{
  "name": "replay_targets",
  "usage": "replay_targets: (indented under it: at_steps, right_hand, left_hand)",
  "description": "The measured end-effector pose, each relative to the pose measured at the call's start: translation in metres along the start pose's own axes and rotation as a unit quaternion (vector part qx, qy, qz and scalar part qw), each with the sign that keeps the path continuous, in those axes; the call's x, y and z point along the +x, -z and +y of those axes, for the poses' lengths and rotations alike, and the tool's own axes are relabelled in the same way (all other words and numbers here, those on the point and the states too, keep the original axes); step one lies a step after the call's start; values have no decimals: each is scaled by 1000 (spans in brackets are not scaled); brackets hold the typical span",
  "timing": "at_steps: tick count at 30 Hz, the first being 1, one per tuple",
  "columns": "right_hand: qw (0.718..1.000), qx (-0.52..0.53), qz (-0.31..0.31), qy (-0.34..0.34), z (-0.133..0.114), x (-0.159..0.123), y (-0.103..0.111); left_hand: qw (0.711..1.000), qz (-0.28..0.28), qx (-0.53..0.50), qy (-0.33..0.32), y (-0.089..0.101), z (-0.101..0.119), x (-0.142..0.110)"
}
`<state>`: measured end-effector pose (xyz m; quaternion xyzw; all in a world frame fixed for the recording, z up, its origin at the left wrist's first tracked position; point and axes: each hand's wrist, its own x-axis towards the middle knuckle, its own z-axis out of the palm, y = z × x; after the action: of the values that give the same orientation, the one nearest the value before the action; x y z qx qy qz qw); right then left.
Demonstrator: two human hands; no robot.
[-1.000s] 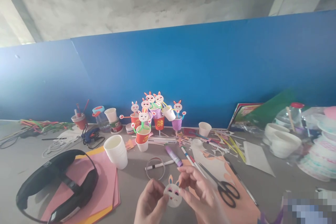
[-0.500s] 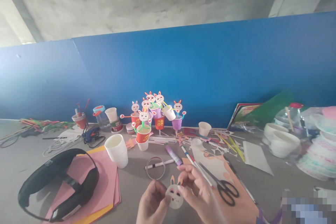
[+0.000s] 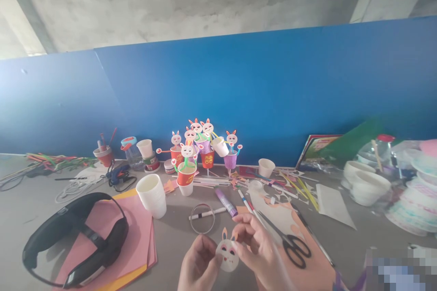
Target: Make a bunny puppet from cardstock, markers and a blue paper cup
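Note:
Low in the frame, my left hand (image 3: pixel 198 266) and my right hand (image 3: pixel 261 252) both pinch a small round paper rabbit face (image 3: pixel 226 253) with orange ears, held just above the grey table (image 3: pixel 27 209). The left fingers grip its left edge. The right fingertips press its right side near one ear. Black-handled scissors (image 3: pixel 290 243) lie on orange paper just right of my right hand. A wire ring (image 3: pixel 202 219) and a pen (image 3: pixel 205 213) lie just beyond the face.
Finished rabbit cups (image 3: pixel 201 152) stand against the blue wall. A white cup stack (image 3: pixel 152 195), pink paper (image 3: pixel 136 232) under a black headset (image 3: pixel 75 238), a purple glue stick (image 3: pixel 226 202), and bowls and plates (image 3: pixel 368 186) at right crowd the table.
Both hands and the rabbit face shifted slightly to the right and stayed pinched together; nothing else on the table moved.

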<state>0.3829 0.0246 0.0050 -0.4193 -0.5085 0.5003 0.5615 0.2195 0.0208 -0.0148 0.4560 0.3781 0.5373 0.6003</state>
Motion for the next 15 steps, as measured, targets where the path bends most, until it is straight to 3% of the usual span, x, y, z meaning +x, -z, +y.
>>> replay_targets:
  at_steps: [7,12,15]
  right_hand:
    - [999,31,-20,-7,-6,0,-1]
    - [1000,17,10,0,-6,-1,-2]
    - [1000,22,-17,-9,-2,1,1]
  left_hand:
    - [1000,7,-14,1,0,-6,1]
    - [1000,13,-23,12,-2,-6,0]
    - [999,10,-34,25,-5,-4,0]
